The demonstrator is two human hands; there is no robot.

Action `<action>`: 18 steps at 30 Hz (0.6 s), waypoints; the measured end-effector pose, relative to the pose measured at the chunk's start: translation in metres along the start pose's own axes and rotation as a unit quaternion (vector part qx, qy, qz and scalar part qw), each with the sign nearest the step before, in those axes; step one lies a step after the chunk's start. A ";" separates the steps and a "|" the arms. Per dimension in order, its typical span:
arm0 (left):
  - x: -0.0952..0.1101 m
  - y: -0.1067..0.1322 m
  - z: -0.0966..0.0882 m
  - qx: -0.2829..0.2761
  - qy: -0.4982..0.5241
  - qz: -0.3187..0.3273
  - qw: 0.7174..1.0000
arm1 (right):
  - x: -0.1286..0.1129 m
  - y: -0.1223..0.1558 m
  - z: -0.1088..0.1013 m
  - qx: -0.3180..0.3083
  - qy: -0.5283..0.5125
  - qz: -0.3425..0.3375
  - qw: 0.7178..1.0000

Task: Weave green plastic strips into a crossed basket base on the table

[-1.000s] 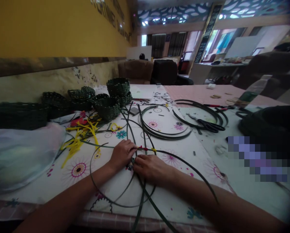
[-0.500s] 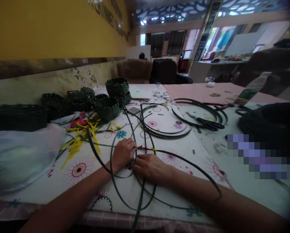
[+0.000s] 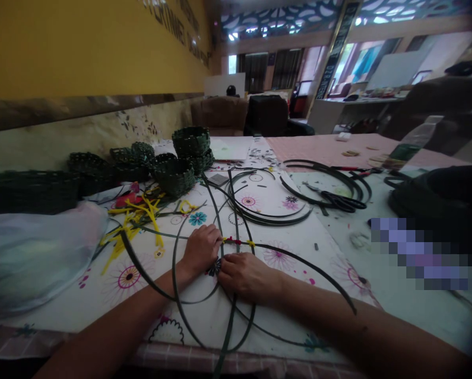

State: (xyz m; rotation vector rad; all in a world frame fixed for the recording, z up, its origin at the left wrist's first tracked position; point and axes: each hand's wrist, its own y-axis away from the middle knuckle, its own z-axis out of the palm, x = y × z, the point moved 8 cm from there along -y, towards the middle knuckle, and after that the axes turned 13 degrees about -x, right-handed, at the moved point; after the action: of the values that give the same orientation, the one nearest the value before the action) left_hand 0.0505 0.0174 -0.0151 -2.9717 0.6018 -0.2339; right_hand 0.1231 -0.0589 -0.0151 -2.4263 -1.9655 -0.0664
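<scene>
Yellow-walled hall (image 3: 81, 47) behind, a floral cloth (image 3: 299, 276) spread on the table; at the fingertips, the left hand (image 3: 201, 249) and right hand (image 3: 246, 276) meet over a small woven crossing of dark green plastic strips (image 3: 214, 267), the fingers of each hand curled together and pinching it from either side, the exact grip partly hidden; only this small start looks woven, while long strip ends (image 3: 173, 273) loop out loose around both hands; red and yellow ties (image 3: 238, 242) sit just ahead of the fingertips; farther ahead, finished-looking green woven baskets (image 3: 174, 177) stand in stacks; ahead and right, a coil of strips (image 3: 271, 221) and black-handled scissors (image 3: 341, 201) lie apart; left of the fingers, yellow strip offcuts (image 3: 141, 221) lie scattered.
</scene>
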 end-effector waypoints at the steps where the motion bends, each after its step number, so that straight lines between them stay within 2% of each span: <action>1: 0.000 0.000 0.000 -0.001 0.000 -0.001 1.000 | 0.000 0.000 0.000 0.001 0.000 -0.001 1.000; 18: 0.001 0.000 0.002 -0.007 -0.013 -0.004 1.000 | -0.003 -0.001 0.000 -0.010 -0.004 -0.004 1.000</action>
State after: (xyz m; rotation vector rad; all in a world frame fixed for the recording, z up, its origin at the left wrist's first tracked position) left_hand 0.0521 0.0166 -0.0170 -2.9859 0.5895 -0.1934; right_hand 0.1215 -0.0621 -0.0157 -2.4364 -1.9869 -0.0770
